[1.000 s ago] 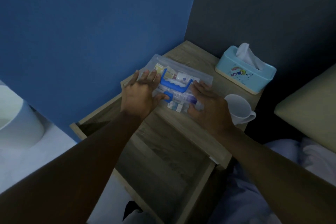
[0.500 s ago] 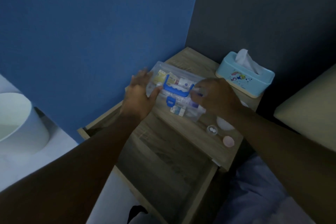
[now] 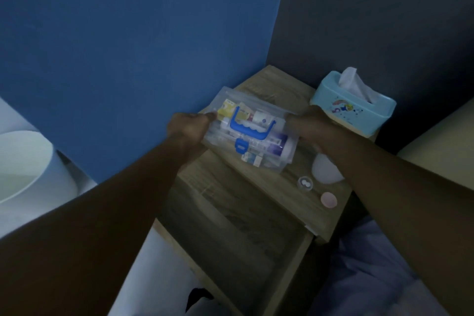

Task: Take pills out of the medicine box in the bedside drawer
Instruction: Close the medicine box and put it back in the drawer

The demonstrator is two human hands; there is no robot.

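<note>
Head view, dim light. The medicine box (image 3: 250, 133), clear plastic with a blue handle (image 3: 252, 126) and blue latch (image 3: 241, 147), sat on the bedside table (image 3: 272, 187), near its back left corner against the blue wall (image 3: 128, 33). Left hand (image 3: 188, 127) gripped the box's left end, fingers curled over the lid edge. Right hand (image 3: 311, 127) gripped the right end the same way. Whether the lid was lifted at all could not be told.

The drawer (image 3: 230, 238) stood pulled out below the front edge of the table, its floor bare and dark. On the table to the right of the box: a tissue box (image 3: 354, 105) close to the right hand, a white cup (image 3: 325, 172) partly hidden under the right forearm, a small clear round cap (image 3: 305, 183) and a pink round lid (image 3: 328, 200) near the front right edge. Open tabletop remained in front of the box.

A white bin (image 3: 25, 167) was cut off at the left. Labels inside the box were too blurred to read.
</note>
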